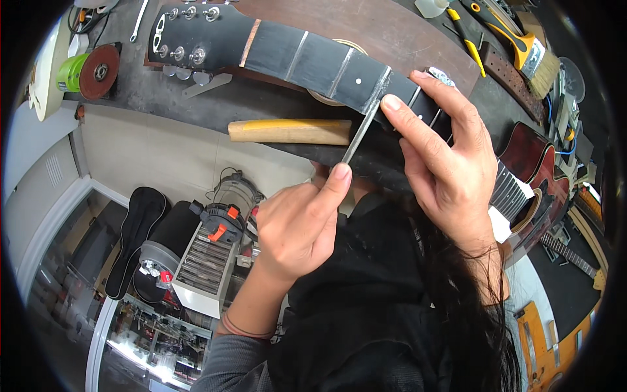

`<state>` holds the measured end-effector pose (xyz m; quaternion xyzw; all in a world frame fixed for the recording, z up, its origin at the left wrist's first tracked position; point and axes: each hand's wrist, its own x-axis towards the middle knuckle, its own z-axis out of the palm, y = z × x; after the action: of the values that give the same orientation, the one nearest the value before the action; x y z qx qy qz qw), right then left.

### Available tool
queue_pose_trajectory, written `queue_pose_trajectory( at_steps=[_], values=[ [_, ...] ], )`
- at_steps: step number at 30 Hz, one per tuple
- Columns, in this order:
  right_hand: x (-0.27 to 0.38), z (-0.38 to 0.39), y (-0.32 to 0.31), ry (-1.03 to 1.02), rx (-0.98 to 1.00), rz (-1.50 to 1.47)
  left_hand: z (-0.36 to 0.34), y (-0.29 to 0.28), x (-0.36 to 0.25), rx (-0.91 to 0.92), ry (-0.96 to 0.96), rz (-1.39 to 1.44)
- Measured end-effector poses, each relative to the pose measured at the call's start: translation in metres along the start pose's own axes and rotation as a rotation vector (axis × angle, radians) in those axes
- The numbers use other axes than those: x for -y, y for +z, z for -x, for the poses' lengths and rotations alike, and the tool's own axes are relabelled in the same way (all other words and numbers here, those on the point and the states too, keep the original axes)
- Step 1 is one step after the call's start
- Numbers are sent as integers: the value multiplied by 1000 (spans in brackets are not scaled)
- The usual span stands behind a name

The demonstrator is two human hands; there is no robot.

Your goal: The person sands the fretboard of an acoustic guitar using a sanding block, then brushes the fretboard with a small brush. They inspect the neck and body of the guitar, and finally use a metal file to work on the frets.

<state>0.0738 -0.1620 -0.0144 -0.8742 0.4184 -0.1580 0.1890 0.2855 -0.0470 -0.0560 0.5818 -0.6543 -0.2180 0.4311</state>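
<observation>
The left hand (304, 225) is closed around the lower end of a narrow flat grey metal file (362, 130), with the forefinger stretched along it, and the file rises from this grip up to a metal fret on the dark fretboard of the black guitar neck (313, 62). The right hand (444, 153) presses its fingertips on the upper end of the file and holds the neck, which lies across the dark workbench (392, 29). A wooden handle (289, 131) lies just beside the file, to its left.

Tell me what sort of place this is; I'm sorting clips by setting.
Probably a guitar repair workshop: a guitar neck lies on the workbench, a red acoustic guitar sits nearby, and a brush lies out.
</observation>
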Motion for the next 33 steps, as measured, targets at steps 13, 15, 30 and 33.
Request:
queue_pose_trajectory(
  at_steps=[13,15,30,33],
  values=[
    [1,-1,-1,-3,-1,5,27,-15,-6,39,16,-6],
    [1,0,-1,-1,2,5,19,-10,-4,6,42,10],
    [4,0,0,26,-4,-5,-38,16,12,-12,99,5],
    [3,0,-1,29,6,-3,-8,-6,-1,63,-3,1]
  ],
)
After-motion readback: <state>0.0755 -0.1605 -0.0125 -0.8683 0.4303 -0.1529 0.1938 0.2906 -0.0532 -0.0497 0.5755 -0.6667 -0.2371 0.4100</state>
